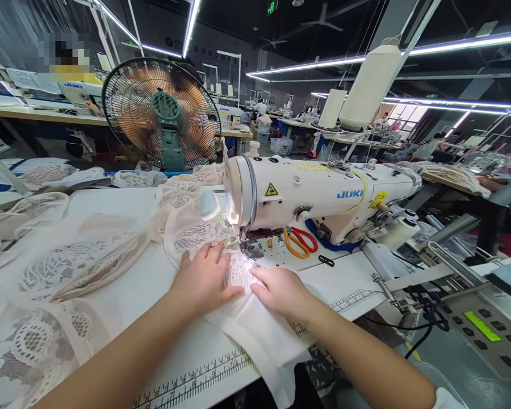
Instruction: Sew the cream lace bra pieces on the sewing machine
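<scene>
Forearms [123,355] flank white fabric [259,335] at a "JUKI" machine [287,190].

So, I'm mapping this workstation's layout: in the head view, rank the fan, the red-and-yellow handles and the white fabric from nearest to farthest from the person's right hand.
1. White fabric: touching the right hand.
2. Red-and-yellow handles: just beyond the hand, beside the sewing machine.
3. Fan: farthest, left and behind the table.
</scene>
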`<action>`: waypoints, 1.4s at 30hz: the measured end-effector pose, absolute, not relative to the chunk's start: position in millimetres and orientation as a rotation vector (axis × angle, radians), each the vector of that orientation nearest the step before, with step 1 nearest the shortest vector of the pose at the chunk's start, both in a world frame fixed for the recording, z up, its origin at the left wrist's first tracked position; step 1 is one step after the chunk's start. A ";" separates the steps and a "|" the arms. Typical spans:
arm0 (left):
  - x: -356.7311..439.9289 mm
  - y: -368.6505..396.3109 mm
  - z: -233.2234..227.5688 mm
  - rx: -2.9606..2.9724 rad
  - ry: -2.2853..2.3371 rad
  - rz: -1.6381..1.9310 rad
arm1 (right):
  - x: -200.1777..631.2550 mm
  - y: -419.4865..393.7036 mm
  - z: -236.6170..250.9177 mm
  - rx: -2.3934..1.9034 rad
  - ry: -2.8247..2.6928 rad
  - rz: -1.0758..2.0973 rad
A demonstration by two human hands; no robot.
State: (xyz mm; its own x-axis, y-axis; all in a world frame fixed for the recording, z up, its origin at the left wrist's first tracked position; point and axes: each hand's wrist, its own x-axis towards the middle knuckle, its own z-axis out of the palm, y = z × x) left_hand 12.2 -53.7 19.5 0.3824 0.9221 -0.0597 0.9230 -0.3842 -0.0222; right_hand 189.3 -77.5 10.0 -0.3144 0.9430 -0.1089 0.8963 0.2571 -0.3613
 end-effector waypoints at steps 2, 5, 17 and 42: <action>10.4 -58.6 25.4 2.499 1.721 -0.214 | 194.7 -81.6 10.7 -1.681 -2.450 0.512; 9.4 -63.4 31.5 2.385 1.728 -0.295 | 199.8 -84.8 10.3 -1.627 -2.523 0.489; 3.0 -47.0 26.3 2.277 1.789 -0.229 | 196.0 -70.2 11.2 -1.738 -2.579 0.529; -19.0 -4.6 1.6 2.252 1.687 0.279 | 196.7 -72.2 3.0 -1.690 -2.549 0.416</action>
State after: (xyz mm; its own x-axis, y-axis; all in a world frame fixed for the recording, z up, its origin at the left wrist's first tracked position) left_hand -19.0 -4.6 1.6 0.2865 0.9576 -0.0309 0.8966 -0.2567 0.3609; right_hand 196.7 -72.2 3.0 -0.3992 0.9112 -0.1023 0.8964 0.3643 -0.2526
